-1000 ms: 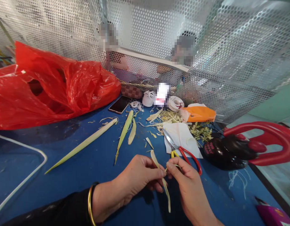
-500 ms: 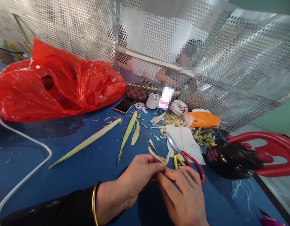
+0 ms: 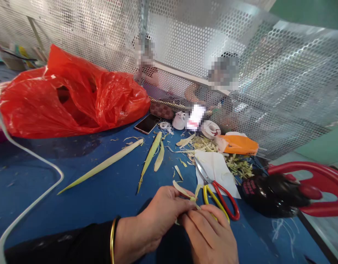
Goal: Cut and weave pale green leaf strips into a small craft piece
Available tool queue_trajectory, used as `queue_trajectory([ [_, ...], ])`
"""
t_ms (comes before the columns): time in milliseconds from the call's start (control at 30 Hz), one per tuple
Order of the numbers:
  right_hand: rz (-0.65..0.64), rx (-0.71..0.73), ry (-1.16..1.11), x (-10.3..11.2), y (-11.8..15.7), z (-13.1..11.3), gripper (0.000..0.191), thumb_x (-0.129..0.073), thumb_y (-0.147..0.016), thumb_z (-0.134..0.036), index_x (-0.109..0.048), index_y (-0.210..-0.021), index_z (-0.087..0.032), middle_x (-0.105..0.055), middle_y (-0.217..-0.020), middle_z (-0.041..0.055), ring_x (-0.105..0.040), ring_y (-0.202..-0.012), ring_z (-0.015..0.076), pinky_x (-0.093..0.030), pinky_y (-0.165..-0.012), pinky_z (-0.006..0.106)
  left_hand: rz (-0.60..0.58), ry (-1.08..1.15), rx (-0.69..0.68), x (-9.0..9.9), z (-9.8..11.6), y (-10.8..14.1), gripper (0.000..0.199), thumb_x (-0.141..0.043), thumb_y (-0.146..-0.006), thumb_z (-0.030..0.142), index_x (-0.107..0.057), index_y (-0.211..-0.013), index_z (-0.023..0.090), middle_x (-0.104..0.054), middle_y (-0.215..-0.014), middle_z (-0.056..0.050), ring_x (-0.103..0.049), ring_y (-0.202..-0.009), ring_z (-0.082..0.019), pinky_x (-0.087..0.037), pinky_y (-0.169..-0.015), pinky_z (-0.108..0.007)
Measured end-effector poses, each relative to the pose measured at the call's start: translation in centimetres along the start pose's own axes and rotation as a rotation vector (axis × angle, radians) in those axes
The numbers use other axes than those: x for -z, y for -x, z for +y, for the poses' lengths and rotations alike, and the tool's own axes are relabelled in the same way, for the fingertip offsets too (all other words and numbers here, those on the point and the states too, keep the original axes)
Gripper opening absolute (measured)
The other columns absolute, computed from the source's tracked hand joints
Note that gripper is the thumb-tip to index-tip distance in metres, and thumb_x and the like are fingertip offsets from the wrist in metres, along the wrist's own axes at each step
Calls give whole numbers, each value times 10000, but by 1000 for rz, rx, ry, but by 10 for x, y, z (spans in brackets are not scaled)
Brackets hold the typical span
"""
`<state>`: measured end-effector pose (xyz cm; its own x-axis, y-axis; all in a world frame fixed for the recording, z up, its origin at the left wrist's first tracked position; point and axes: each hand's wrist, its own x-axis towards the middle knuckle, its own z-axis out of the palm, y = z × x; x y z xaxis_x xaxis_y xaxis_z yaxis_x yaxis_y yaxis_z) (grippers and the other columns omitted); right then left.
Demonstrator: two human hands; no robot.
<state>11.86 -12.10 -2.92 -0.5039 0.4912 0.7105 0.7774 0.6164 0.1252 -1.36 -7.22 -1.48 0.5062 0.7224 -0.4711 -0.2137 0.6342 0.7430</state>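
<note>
Both my hands meet low in the middle, around a small knotted piece of pale leaf strip [image 3: 192, 199] that looks like corn husk. My left hand [image 3: 164, 208], a gold bangle at its wrist, pinches it between thumb and fingers, two free ends sticking up. Fingers of my right hand [image 3: 210, 233] are bent closed against its lower part; their tips are partly hidden. Just beyond the right hand lie scissors [image 3: 210, 179] with red and yellow handles, partly on white paper [image 3: 219, 172]. Longer leaf pieces, one slender [image 3: 105, 164] and one broader [image 3: 150, 159], rest to the left.
A red plastic bag [image 3: 83, 99] fills the back left, near a white cable [image 3: 45, 161]. Behind stand a dark phone [image 3: 147, 124], a lit phone [image 3: 196, 116], a tape roll [image 3: 211, 128] and an orange packet [image 3: 238, 145]. A black-and-red device [image 3: 270, 194] sits right. People show through perforated metal [image 3: 182, 36].
The view has shifted slightly, so the table things sit a little lower and further right. My right fingers have slid a little lower on the strip, showing more of the knot.
</note>
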Motion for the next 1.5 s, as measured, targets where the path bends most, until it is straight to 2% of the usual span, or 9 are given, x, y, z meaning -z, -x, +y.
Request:
queue_trajectory([
  [267,80,18,-48,-3,-6,-4,348,-445,-944,-55,-714,-754,-166,-748,-646,10,-686,-573,115,-485,-730,275,21,-29,-40,4,-6,-4,215,-683,-610,182,-641,-811,122,-557,-561,43,-467,-541,-81,-324,-541,-211],
  [567,24,33,-73,-3,0,-4,290,-474,-911,-45,-715,-825,-182,-751,-704,5,-703,-641,124,-509,-788,264,7,-15,-63,5,-5,-5,196,-694,-622,201,-633,-790,121,-628,-592,5,-522,-536,-87,-363,-553,-216],
  [633,34,-34,-69,-1,6,-2,211,-537,-879,-69,-705,-928,-188,-750,-755,19,-712,-703,153,-518,-789,286,22,29,-80,6,1,-5,216,-703,-632,214,-626,-814,127,-681,-632,-29,-584,-569,-113,-418,-596,-234],
  [733,85,-303,0,2,16,5,234,-607,-861,-166,-651,-1090,-187,-735,-892,85,-707,-800,223,-534,-769,343,62,76,-73,5,10,-4,243,-719,-629,222,-621,-832,132,-714,-657,-52,-633,-590,-134,-465,-645,-255],
  [867,-26,-499,-78,3,24,18,247,-617,-868,-350,-626,-1055,-187,-724,-922,99,-706,-803,236,-555,-671,301,43,69,-79,4,15,-3,240,-733,-598,213,-638,-801,127,-706,-628,-45,-615,-557,-115,-467,-623,-238],
  [967,-94,-523,-210,1,24,19,111,-569,-904,-301,-647,-918,-224,-718,-789,38,-685,-708,191,-534,-632,257,45,59,-113,3,14,-4,233,-734,-574,196,-637,-774,129,-670,-565,-14,-562,-501,-87,-429,-564,-211],
  [1100,-107,-530,-285,2,18,12,171,-519,-925,-243,-647,-814,-224,-681,-694,27,-634,-635,174,-500,-616,244,42,21,-145,4,10,-7,183,-712,-610,220,-649,-758,132,-646,-539,-1,-551,-488,-87,-412,-547,-214],
  [1400,-93,-326,-285,6,10,10,178,-529,-876,-92,-606,-749,-191,-588,-591,8,-557,-539,145,-467,-606,258,102,33,-171,5,10,-6,226,-745,-608,227,-652,-790,129,-699,-609,-37,-595,-537,-118,-468,-611,-257],
  [1500,-107,-428,-338,8,9,7,205,-515,-895,-135,-608,-724,-196,-600,-598,10,-572,-556,146,-468,-585,241,90,14,-146,5,13,-5,223,-745,-624,237,-664,-799,124,-712,-638,-42,-593,-521,-105,-448,-581,-233],
])
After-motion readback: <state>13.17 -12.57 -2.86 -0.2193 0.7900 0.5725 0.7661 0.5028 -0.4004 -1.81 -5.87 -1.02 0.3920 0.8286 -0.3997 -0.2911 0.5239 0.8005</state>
